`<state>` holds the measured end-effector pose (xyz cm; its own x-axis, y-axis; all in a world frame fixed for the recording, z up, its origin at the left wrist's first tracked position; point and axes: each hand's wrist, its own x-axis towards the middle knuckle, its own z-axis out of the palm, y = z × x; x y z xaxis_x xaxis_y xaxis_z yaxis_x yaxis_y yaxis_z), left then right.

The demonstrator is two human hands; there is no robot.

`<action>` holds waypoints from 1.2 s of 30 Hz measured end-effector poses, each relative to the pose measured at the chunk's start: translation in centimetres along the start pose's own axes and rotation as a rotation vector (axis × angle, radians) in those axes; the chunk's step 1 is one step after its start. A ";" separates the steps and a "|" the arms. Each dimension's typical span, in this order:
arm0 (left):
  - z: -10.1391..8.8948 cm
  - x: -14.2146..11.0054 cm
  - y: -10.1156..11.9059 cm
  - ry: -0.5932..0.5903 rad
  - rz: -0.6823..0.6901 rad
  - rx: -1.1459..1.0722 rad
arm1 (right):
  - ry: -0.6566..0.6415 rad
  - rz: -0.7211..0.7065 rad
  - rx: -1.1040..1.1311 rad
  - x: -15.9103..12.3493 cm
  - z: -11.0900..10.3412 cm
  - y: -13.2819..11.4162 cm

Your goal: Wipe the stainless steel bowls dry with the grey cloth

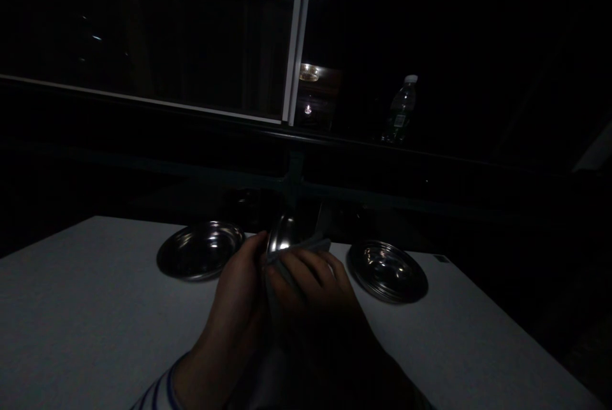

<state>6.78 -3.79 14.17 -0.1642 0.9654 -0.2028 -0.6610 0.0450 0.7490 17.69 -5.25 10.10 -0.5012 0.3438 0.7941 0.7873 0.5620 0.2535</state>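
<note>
Low in the middle of the head view, a shiny metal plate (pixel 283 231) stands tilted on edge between my hands. My left hand (pixel 239 295) grips it from the left side, thumb along its edge. With bent fingers, my right hand (pixel 310 282) presses a grey cloth (pixel 315 244) against the plate. Much of the plate and the cloth is hidden behind my hands, and the lower part of the right hand is lost in shadow.
On the white table (pixel 95 321), a round metal dish (pixel 201 250) lies left of my hands. A stack of metal plates (pixel 387 270) is at the right. Beyond the table, a plastic bottle (pixel 401 110) stands by the dark window (pixel 294 40).
</note>
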 end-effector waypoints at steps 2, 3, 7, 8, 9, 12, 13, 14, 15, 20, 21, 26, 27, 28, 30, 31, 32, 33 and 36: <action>0.0 0.1 0.0 -0.010 -0.023 -0.017 | 0.040 -0.001 0.001 0.0 0.5 -0.1; -0.1 0.2 -0.1 -0.020 -0.028 -0.003 | 0.063 0.002 -0.012 0.0 0.6 0.0; -0.5 0.2 -0.8 -0.048 -0.011 0.124 | 0.063 0.127 -0.051 0.3 -0.2 1.0; -0.5 0.2 -0.9 -0.054 -0.010 0.140 | 0.041 0.150 -0.050 0.3 -0.4 1.1; -0.6 0.2 -0.9 -0.062 -0.022 0.141 | 0.014 0.150 -0.047 0.3 -0.7 1.2; -0.5 0.2 -0.8 -0.069 -0.069 0.076 | -0.043 0.042 -0.031 0.2 -0.9 0.8; -0.5 0.1 -0.7 -0.065 -0.072 0.052 | -0.046 0.007 -0.016 0.2 -0.8 0.7; -0.5 0.2 -0.6 -0.056 -0.062 0.035 | -0.043 -0.015 0.000 0.2 -0.7 0.6; -0.5 0.2 -0.6 -0.047 -0.048 0.037 | -0.030 -0.017 0.008 0.2 -0.6 0.5; -0.7 0.2 -0.7 -0.113 -0.027 0.156 | 0.023 0.121 -0.072 0.4 -0.9 1.4; -0.7 0.2 -0.8 -0.125 -0.037 0.165 | 0.000 0.127 -0.076 0.4 -1.1 1.6; -0.7 0.4 -0.7 -0.078 -0.024 0.116 | -0.037 0.025 0.015 0.1 -0.9 0.8; -0.8 0.4 -0.7 -0.073 -0.002 0.118 | -0.027 0.013 0.024 0.0 -0.7 0.6; -0.8 0.4 -0.6 -0.076 0.018 0.135 | -0.004 0.022 0.023 0.0 -0.6 0.5; -1.0 0.4 -0.5 -0.100 0.042 0.217 | 0.035 0.088 -0.008 0.1 -0.6 0.8; -1.0 0.4 -0.4 -0.111 0.044 0.268 | 0.037 0.127 -0.028 0.2 -0.7 1.1; -1.0 0.3 -0.5 -0.117 0.037 0.308 | 0.025 0.159 -0.044 0.2 -0.9 1.4; -1.0 0.3 -0.5 -0.126 0.018 0.330 | 0.002 0.182 -0.058 0.2 -1.1 1.7; -1.0 0.4 -0.8 -0.156 -0.023 0.296 | -0.071 0.163 -0.067 0.1 -1.6 2.0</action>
<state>6.47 -3.75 12.87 -0.0226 0.9899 -0.1403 -0.4179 0.1181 0.9008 19.83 -5.31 11.61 -0.3871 0.4799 0.7873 0.8812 0.4438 0.1627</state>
